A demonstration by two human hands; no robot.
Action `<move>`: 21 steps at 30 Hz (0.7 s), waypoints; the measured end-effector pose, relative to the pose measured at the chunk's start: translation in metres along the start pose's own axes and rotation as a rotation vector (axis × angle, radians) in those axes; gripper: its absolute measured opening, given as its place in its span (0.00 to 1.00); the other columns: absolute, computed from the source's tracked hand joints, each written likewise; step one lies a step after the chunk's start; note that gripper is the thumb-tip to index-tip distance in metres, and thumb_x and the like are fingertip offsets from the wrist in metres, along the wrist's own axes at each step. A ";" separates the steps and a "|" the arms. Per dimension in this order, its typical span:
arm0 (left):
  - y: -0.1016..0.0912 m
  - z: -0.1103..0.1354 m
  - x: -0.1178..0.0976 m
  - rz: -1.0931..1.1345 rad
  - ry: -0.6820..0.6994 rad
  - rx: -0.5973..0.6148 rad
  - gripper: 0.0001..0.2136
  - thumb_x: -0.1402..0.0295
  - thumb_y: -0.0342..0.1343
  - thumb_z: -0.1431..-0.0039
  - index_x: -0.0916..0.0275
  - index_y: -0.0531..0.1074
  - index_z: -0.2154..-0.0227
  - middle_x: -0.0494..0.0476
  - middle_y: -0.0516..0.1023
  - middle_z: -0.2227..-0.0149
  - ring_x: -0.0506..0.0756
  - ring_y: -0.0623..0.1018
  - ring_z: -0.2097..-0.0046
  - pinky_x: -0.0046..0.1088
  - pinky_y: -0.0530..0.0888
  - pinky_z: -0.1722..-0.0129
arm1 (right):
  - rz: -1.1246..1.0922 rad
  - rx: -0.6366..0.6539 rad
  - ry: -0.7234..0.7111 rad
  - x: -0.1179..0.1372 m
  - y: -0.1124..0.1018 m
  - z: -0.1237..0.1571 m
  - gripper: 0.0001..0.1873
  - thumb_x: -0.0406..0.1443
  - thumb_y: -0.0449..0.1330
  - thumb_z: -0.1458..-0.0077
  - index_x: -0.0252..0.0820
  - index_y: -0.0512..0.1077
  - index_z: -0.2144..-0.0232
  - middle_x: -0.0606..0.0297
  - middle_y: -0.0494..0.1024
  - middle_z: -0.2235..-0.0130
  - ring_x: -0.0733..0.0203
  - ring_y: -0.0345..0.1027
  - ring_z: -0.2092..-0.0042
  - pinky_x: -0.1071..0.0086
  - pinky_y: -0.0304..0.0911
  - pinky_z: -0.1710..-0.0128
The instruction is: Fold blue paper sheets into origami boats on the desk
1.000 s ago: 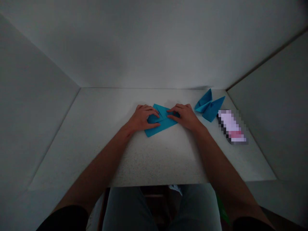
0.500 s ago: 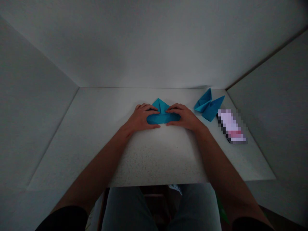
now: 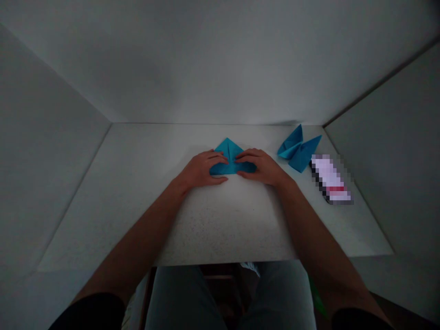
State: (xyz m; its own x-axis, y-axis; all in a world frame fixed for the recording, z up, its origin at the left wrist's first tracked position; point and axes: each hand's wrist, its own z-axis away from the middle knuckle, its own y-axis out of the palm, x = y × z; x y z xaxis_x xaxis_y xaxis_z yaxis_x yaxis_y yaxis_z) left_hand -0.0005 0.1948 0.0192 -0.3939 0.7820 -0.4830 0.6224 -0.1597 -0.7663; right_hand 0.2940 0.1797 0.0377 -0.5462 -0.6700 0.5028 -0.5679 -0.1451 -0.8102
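A folded sheet of blue origami paper (image 3: 227, 147) lies on the table at the middle, its pointed tip facing away from me. My left hand (image 3: 202, 168) holds its left side, fingers laid over the top and thumb along the near edge. On the right side my right hand (image 3: 263, 167) grips it the same way, with fingertips near the centre crease and thumb at the near edge. Both palms cover the paper's side corners. A second blue folded-paper piece (image 3: 299, 150), with two raised points, stands to the right of my right hand.
A phone (image 3: 332, 179) with a blurred-out screen lies at the right, close to the standing paper piece. The white table (image 3: 223, 229) meets walls at the back and both sides. My legs are under its front edge.
My fingers have shifted slightly on the paper, and the horizontal flap edge across its middle shows less clearly. The standing paper piece and the phone have stayed put.
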 end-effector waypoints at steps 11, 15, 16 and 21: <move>0.000 -0.002 0.002 -0.012 0.047 -0.004 0.06 0.65 0.60 0.32 0.56 0.80 0.57 0.56 0.88 0.52 0.59 0.85 0.44 0.48 0.74 0.32 | 0.000 -0.008 0.002 0.001 0.000 0.000 0.17 0.46 0.70 0.37 0.48 0.82 0.49 0.57 0.85 0.47 0.46 0.79 0.45 0.52 0.71 0.42; 0.001 -0.004 0.001 -0.015 0.019 -0.006 0.05 0.64 0.60 0.34 0.55 0.80 0.61 0.56 0.88 0.53 0.59 0.86 0.45 0.48 0.75 0.34 | 0.015 0.009 0.017 -0.002 0.000 -0.001 0.08 0.41 0.65 0.33 0.49 0.81 0.56 0.58 0.85 0.46 0.49 0.79 0.45 0.54 0.69 0.42; 0.000 -0.004 0.000 -0.009 0.002 -0.005 0.05 0.64 0.60 0.34 0.55 0.80 0.61 0.56 0.88 0.52 0.60 0.86 0.46 0.48 0.76 0.35 | 0.019 0.014 0.030 -0.001 0.000 -0.001 0.07 0.41 0.63 0.32 0.49 0.80 0.56 0.59 0.85 0.47 0.50 0.78 0.45 0.54 0.69 0.42; -0.002 -0.004 -0.003 0.012 -0.107 -0.063 0.10 0.59 0.65 0.38 0.54 0.80 0.57 0.58 0.87 0.51 0.63 0.85 0.49 0.47 0.77 0.40 | 0.045 -0.038 0.127 0.002 -0.001 -0.001 0.11 0.44 0.58 0.27 0.48 0.78 0.52 0.58 0.85 0.50 0.50 0.79 0.48 0.55 0.68 0.44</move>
State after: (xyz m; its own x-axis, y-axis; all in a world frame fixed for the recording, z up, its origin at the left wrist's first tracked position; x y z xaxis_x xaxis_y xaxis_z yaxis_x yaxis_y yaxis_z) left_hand 0.0026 0.1949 0.0240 -0.4542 0.7107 -0.5371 0.6675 -0.1278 -0.7336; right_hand 0.2924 0.1795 0.0399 -0.6441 -0.5773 0.5020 -0.5625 -0.0873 -0.8222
